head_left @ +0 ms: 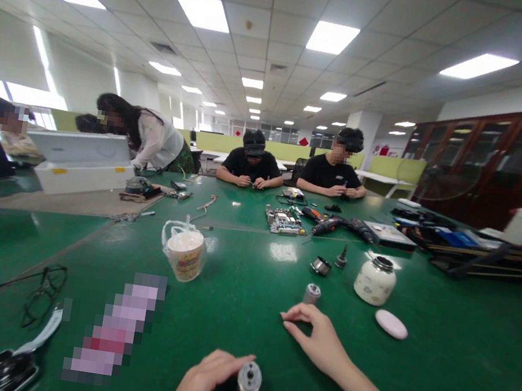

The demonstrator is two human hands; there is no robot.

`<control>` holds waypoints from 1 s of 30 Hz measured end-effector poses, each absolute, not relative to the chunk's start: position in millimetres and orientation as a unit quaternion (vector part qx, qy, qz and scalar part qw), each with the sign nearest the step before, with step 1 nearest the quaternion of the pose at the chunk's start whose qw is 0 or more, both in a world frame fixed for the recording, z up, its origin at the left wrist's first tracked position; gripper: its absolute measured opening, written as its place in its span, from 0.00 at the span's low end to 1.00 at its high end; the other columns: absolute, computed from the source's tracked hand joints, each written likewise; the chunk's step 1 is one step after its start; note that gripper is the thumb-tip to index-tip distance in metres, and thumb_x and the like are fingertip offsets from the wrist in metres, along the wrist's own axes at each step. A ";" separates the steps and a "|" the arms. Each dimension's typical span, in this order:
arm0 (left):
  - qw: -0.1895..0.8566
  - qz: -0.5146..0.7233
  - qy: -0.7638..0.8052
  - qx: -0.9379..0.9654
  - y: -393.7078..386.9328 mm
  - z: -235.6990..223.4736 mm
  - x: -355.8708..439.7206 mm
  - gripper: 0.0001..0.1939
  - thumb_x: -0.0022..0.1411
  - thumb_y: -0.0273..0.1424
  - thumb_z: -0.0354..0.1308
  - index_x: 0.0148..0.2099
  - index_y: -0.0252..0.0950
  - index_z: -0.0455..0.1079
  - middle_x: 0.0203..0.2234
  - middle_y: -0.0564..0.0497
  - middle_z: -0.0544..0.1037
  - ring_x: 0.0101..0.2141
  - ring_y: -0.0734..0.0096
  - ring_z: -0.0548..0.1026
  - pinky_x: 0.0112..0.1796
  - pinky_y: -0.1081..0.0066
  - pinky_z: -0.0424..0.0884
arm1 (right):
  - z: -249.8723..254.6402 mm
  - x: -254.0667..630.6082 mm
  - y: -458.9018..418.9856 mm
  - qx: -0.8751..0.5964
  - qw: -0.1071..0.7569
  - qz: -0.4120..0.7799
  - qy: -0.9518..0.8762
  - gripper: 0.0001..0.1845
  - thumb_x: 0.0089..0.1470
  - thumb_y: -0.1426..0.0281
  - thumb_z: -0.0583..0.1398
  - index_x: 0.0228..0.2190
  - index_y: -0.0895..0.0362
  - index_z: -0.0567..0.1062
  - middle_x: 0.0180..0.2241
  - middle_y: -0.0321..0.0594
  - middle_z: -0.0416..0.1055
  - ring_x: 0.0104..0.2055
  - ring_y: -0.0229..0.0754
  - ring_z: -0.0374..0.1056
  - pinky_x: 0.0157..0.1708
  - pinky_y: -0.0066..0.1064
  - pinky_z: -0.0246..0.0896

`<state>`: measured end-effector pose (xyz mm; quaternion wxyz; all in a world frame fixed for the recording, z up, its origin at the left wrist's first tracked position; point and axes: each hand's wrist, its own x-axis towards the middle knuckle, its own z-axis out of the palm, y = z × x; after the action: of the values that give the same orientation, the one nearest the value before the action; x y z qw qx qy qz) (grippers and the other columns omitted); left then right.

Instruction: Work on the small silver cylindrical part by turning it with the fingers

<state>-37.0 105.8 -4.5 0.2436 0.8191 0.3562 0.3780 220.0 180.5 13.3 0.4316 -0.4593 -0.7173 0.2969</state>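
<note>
In front of me, my left hand [210, 384] holds a small cylindrical metal motor [250, 380] upright between thumb and fingers. Its round end faces up, showing a dark centre and small holes. To the right and farther off, my right hand [318, 340] hovers with thumb and index finger nearly meeting. Anything in that pinch is too small to make out. Just behind the right hand stands a second metal cylinder [312, 292], its lower part partly covered by the fingers. Beyond it lie a dark metal ring-shaped part [320, 266] and a small part with an upright shaft [341, 258].
A cream jar [375, 282] and pink oval lid [391, 324] sit at right. A bagged paper cup [186, 255], a blurred-out object [117, 324] and glasses [45, 294] lie left. Circuit boards [284, 220] and a power drill [342, 226] lie farther off. Several people work around the table.
</note>
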 end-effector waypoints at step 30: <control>0.271 0.419 0.361 0.788 97.3 6.6 -39.0 0.38 0.52 0.32 0.69 0.64 0.45 0.61 0.51 0.46 0.76 0.50 0.56 0.75 0.52 0.63 0.70 | 21.0 175.1 112.8 -0.353 0.425 0.352 -0.756 0.11 0.50 0.70 0.59 0.37 0.55 0.66 0.36 0.41 0.69 0.41 0.46 0.68 0.44 0.38 0.63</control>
<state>-39.0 97.3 6.6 0.2707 0.7879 0.3609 0.4192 175.1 112.8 21.0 0.4247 -0.3528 -0.7560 0.3516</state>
